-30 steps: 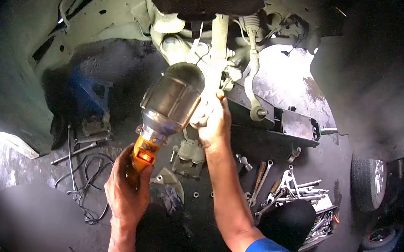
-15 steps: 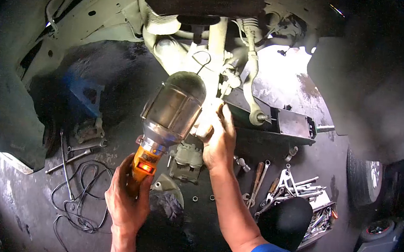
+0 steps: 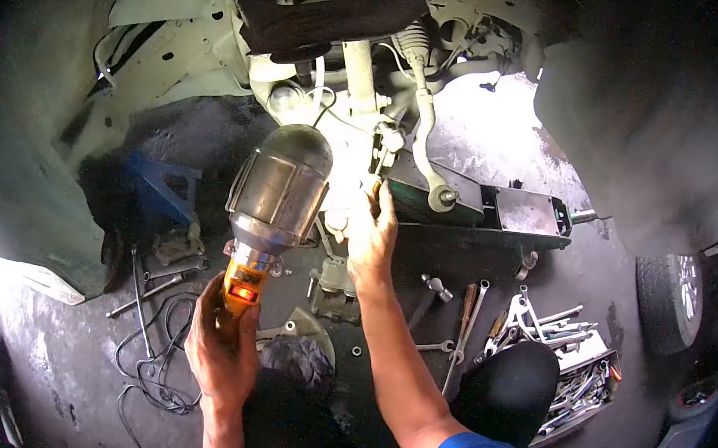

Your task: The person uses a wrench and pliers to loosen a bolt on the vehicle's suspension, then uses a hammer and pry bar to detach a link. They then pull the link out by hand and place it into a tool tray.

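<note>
My left hand [image 3: 223, 358] is wrapped round the orange handle of a caged work light [image 3: 280, 186], which stands upright with its glow thrown on the suspension parts. A red indicator shines on the handle. My right hand [image 3: 372, 247] reaches up beside the lamp, fingers closed near a bright, washed-out part under the car. Something small and yellowish shows at its fingertips, too hidden to name. Just above those fingers is a bolted joint [image 3: 391, 139]. To the right hangs a tie rod [image 3: 424, 127] with its threaded end free.
A floor jack [image 3: 463, 221] lies under the car. Below it are a hammer [image 3: 437, 288], wrenches and a toolbox [image 3: 589, 397] full of tools. A brake caliper [image 3: 337, 287] sits on the floor. At left are a cable [image 3: 154, 390] and a blue stand [image 3: 164, 188].
The camera view has shifted, so the car parts sit further left and the floor tools show more. Both hands keep their holds, with the lamp slightly more upright.
</note>
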Demonstrator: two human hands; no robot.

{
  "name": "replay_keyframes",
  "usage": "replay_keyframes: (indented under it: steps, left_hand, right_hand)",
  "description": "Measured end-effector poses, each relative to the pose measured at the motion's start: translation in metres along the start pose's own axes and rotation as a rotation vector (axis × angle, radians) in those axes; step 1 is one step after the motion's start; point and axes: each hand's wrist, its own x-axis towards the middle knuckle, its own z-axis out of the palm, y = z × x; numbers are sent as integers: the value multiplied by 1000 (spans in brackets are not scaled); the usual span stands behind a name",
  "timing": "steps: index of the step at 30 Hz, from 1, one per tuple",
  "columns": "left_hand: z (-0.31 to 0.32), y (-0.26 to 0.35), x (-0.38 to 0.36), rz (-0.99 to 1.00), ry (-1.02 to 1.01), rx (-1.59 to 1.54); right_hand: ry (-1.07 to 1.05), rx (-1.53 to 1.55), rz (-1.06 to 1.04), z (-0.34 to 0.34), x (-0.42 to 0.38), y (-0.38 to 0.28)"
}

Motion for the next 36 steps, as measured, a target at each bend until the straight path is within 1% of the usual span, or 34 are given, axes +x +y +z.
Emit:
replay_keyframes:
  steps: [3, 4, 7, 8, 11, 12, 15, 16, 17, 19, 21, 22, 23, 25, 26, 27, 28, 29, 30, 33, 35, 36]
  left_hand:
    - [2, 1, -2, -6, -28, 58]
    - [3, -2, -4, 17, -25, 70]
    - [-1, 2, -3, 82, -23, 192]
    - [-1, -2, -3, 78, -36, 191]
    - [-5, 5, -2, -3, -61, 128]
    - [-6, 5, 0, 5, -53, 141]
    - [-5, -1, 3, 26, -36, 150]
    - [-5, -6, 3, 35, -41, 131]
    - [-4, -9, 2, 44, -46, 111]
    - [-4, -9, 2, 70, -45, 112]
    - [-7, -10, 1, 124, -42, 170]
    - [-8, -6, 0, 82, -63, 171]
    - [-10, -6, 1, 92, -55, 177]
    - [-9, -7, -1, 112, -52, 185]
    - [-10, -4, -2, 83, -61, 184]
    - [-10, -5, -4, 64, -62, 142]
    - [-9, -7, -6, 49, -61, 100]
    - [-9, -8, -7, 35, -59, 60]
    - [-9, -7, -8, 24, -54, 59]
    - [-10, -4, -8, 38, -42, 98]
    - [-8, -8, -8, 44, -36, 69]
    - [-8, -7, -8, 45, -33, 55]
  right_hand:
    - [60, -92, 53, -5, -7, -13]
    - [56, -124, 36, -9, -7, -13]
    - [86, -218, 126, -9, -6, -22]
    - [52, -23, 142, -6, -6, -22]
    - [71, -288, 165, -22, -6, -23]
    - [112, -339, 247, -19, -5, -28]
    - [150, -346, 75, -22, 2, -2]
    - [102, -370, 59, -29, 1, 2]
    - [96, -370, 103, -41, -4, 2]
    - [57, -351, 164, -36, -6, -21]
    - [88, -314, 167, -36, -4, -16]
    - [94, -377, 143, -38, -3, -12]
    - [102, -444, 122, -41, -2, -7]
    - [94, -693, 22, -49, -1, 2]
    - [94, -818, -29, -54, -1, 6]
    - [125, -968, -16, -43, -6, -1]
    - [100, -1176, -293, -53, -1, 13]
    - [74, -1248, -432, -64, 3, 24]
    - [58, -1321, -575, -57, 3, 21]
    - [66, -1023, -147, -47, -14, 1]
    - [-7, -1166, -336, -67, -9, 17]
    - [-45, -1237, -430, -67, -9, 15]
